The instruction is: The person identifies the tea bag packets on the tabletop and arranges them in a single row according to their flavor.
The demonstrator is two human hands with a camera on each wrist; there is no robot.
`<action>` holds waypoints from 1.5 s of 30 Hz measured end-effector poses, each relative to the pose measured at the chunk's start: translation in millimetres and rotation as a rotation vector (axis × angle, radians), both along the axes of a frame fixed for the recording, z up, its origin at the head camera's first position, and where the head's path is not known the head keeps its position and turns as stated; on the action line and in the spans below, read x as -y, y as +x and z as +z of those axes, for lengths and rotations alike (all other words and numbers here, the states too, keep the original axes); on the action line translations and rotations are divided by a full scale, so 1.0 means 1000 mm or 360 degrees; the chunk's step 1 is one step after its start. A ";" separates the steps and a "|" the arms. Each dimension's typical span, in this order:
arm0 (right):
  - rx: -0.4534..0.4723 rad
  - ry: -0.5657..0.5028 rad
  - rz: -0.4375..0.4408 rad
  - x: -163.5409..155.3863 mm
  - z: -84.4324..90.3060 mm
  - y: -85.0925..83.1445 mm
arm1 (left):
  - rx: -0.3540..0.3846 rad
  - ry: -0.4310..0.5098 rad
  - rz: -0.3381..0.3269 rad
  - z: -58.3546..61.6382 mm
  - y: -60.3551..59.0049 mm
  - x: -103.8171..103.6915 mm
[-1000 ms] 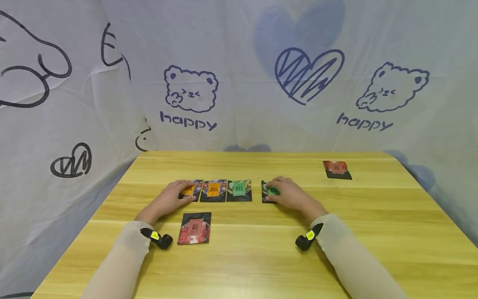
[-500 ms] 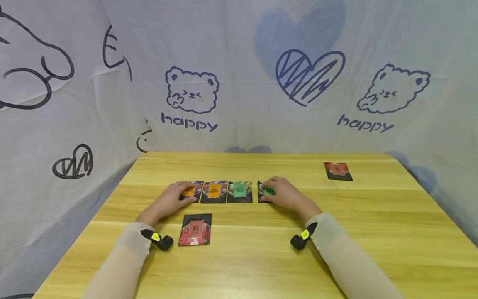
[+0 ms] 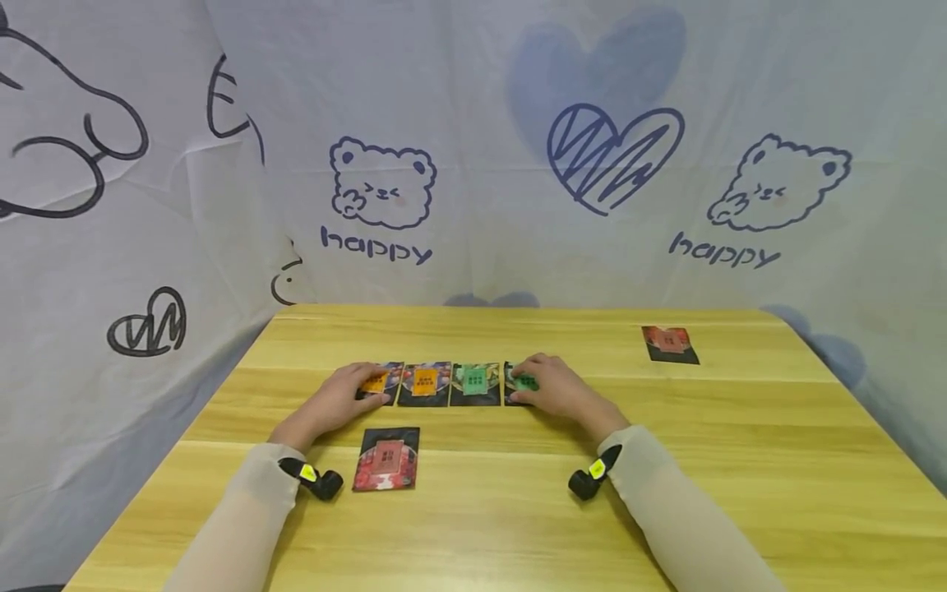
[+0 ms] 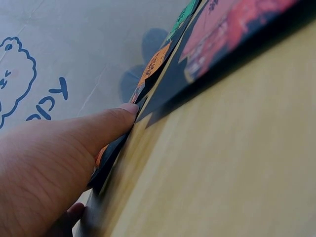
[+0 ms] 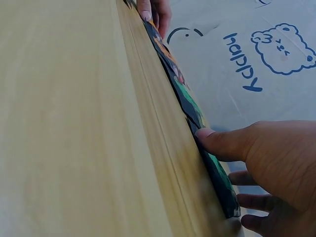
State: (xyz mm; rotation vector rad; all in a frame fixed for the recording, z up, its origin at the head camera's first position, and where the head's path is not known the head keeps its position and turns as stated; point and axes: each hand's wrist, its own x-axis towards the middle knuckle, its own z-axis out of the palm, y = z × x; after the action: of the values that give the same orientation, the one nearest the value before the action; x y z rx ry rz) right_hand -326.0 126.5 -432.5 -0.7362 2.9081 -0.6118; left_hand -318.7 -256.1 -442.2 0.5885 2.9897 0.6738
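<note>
Head view: I sit at a pale wooden worktop [image 3: 518, 510] with a white printed cloth [image 3: 473, 164] hung behind and to both sides. Four cards lie in a row. My left hand [image 3: 336, 400] rests flat on the orange card [image 3: 382, 380] at the row's left end, fingers straight. My right hand [image 3: 558, 388] lies over the green card [image 3: 518, 381] at the right end. One red card [image 3: 387, 458] lies near my left wrist; another red card [image 3: 669, 343] sits well apart, far right. Against a second ago, the green card has slid left and now sits just beside its neighbour, the gap closed. Its long axis runs away from me, like the others.

Left wrist view: my thumb [image 4: 106, 126] presses the orange card's edge; grip flat, nothing clasped.

Right wrist view: my thumb [image 5: 222, 140] presses the green card's near edge, with my fingers [image 5: 256, 202] spread on top; a light, open grip.
</note>
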 end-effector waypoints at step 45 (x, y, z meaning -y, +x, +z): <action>-0.0060 -0.0107 0.0505 0.052 0.025 0.041 | -0.0019 -0.0016 -0.0010 0.001 0.002 0.000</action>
State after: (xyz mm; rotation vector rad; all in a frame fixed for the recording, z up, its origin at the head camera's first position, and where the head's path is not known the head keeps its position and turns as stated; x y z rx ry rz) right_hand -285.4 74.4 -407.3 -1.1974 2.7267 -0.6661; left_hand -317.0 -256.4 -441.6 0.6037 2.9989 0.6573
